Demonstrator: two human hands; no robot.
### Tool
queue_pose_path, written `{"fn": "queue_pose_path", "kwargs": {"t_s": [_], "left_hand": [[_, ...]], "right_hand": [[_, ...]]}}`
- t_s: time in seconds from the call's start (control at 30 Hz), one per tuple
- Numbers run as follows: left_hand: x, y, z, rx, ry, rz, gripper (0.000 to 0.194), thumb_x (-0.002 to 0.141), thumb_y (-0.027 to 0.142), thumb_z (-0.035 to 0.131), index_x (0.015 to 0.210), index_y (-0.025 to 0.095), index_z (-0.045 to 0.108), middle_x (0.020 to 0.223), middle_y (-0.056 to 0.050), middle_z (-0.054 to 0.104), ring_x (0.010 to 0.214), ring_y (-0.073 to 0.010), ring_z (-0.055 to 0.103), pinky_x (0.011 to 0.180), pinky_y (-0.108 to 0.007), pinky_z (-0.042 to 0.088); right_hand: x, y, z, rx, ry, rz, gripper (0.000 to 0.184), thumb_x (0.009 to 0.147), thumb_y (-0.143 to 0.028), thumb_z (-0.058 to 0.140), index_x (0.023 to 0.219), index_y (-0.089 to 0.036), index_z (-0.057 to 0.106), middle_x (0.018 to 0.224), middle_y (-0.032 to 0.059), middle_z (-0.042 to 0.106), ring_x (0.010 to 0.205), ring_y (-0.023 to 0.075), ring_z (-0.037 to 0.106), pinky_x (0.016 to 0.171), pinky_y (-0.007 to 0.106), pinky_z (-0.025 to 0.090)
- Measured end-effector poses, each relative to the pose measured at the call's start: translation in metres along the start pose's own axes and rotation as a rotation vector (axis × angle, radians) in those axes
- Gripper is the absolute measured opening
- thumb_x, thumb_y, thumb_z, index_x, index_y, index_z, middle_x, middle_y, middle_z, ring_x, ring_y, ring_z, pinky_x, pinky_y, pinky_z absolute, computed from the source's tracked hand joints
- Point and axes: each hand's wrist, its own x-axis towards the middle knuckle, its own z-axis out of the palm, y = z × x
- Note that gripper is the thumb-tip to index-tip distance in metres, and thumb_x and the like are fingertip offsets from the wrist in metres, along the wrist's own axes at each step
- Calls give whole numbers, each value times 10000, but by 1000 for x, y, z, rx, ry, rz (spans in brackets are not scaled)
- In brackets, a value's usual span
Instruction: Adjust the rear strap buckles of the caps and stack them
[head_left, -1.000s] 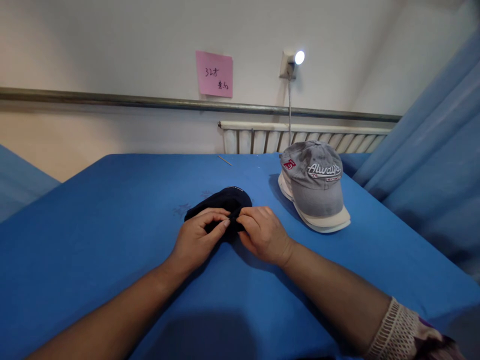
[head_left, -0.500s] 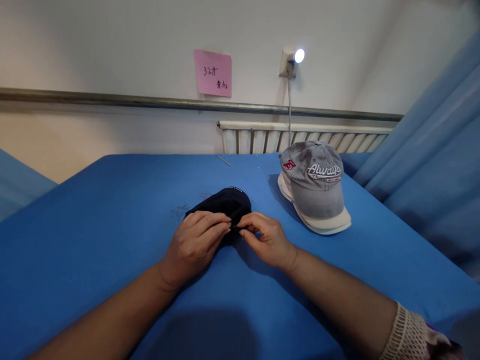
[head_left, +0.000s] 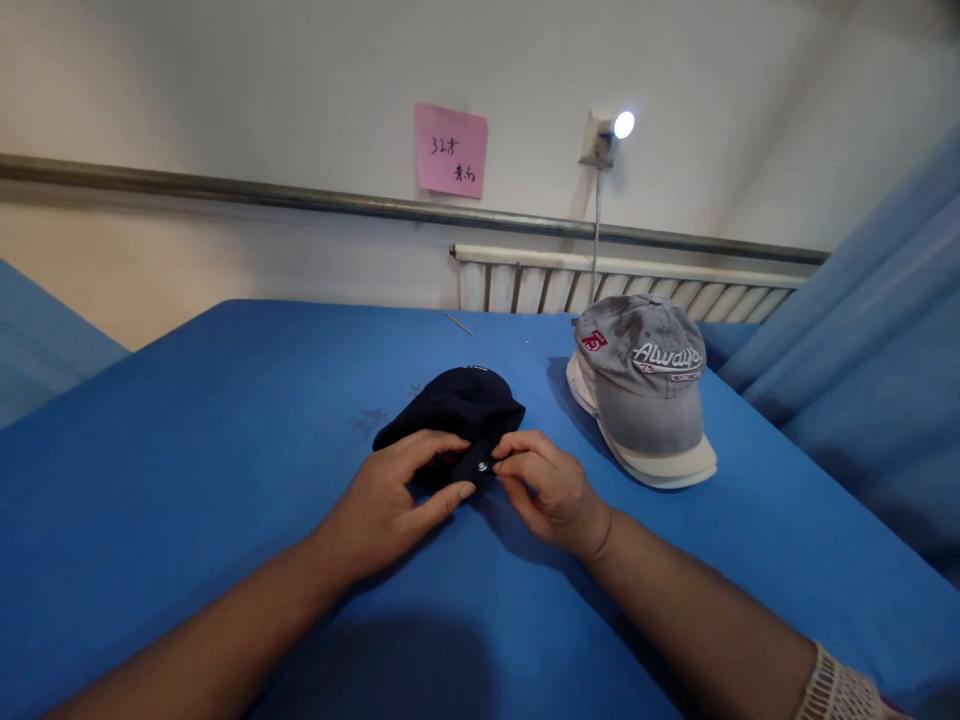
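A: Where's the dark cap?

B: On the table, at both hands! The right hand pinches its near edge beside a shiny stud; the left hand touches it, thumb and fingers apart.

A: The step?

B: Working that edge, I'd judge. Next calls for a steady pinch. Grey cap's off right.

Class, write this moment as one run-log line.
left hand: spread on dark cap | right hand: fingers bunched beside its shiny stud | gray cap: right of dark cap
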Motion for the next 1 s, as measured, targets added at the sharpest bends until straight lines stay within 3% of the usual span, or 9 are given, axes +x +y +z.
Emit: {"fn": "queue_pose_path", "kwargs": {"t_s": [0.23, 0.47, 0.63, 0.8, 1.0], "left_hand": [[-3, -1, 7, 59, 116, 57, 246, 911, 194, 572, 1150, 218, 627, 1058, -29, 711, 963, -181, 663, 862, -331, 526], [1, 4, 1, 55, 8, 75, 222, 884, 200, 596, 1098, 229, 643, 977, -15, 687, 915, -178, 635, 826, -334, 516], [1, 5, 0, 100, -38, 44, 252, 851, 187, 590, 1094, 227, 642, 1031, -34, 683, 968, -208, 630, 857, -369, 513], [-1, 4, 0, 117, 11, 99, 219, 894, 158, 498, 1071, 198, 620, 984, -46, 666, 914, -203, 613, 824, -367, 499], [1, 7, -3, 13, -8, -13, 150, 882, 154, 503, 981, 198, 608, 909, -16, 626, 832, -167, 610, 758, -312, 502]], "right_hand": [[-2, -1, 4, 1, -34, 4, 188, 926, -82, 496, 1044, -211, 563, 1079, 95, 622, 957, 173, 643, 797, 315, 588], [-2, -1, 4, -16, -38, -17, 179, 922, -78, 486, 1030, -200, 560, 1062, 107, 622, 946, 182, 641, 773, 317, 586], [-1, -1, 4, -13, -43, -10, 186, 915, -72, 491, 1024, -206, 561, 1071, 104, 619, 957, 183, 638, 793, 325, 583], [0, -3, 3, -32, -76, -25, 223, 917, -73, 470, 1080, -199, 555, 1069, 112, 611, 941, 187, 628, 771, 325, 583], [-1, -4, 3, -51, -89, -42, 200, 919, -85, 493, 1069, -198, 561, 1061, 102, 613, 915, 180, 630, 753, 306, 581]]}}
